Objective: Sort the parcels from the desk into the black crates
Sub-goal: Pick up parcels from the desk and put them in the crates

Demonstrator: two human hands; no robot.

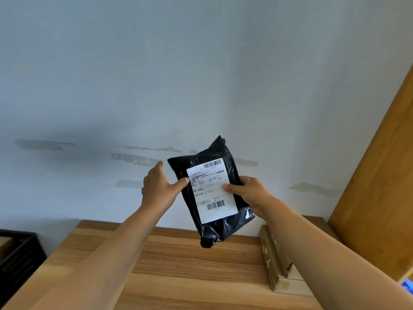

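I hold a black plastic parcel (212, 229) up in front of the wall, above the wooden desk (178, 265). Its white shipping label with barcodes faces me. My left hand (157, 186) grips the parcel's left edge, thumb on the front by the label. My right hand (248, 192) holds the right edge, thumb pressed on the label and fingers behind. A black crate (17, 253) shows at the left edge, beside the desk and lower than it.
Gold-coloured cardboard boxes (277, 260) lie on the desk's right side. A wooden panel (380, 186) leans up at the far right. The pale wall behind has patched marks. A blue item (407, 286) peeks in at the right edge.
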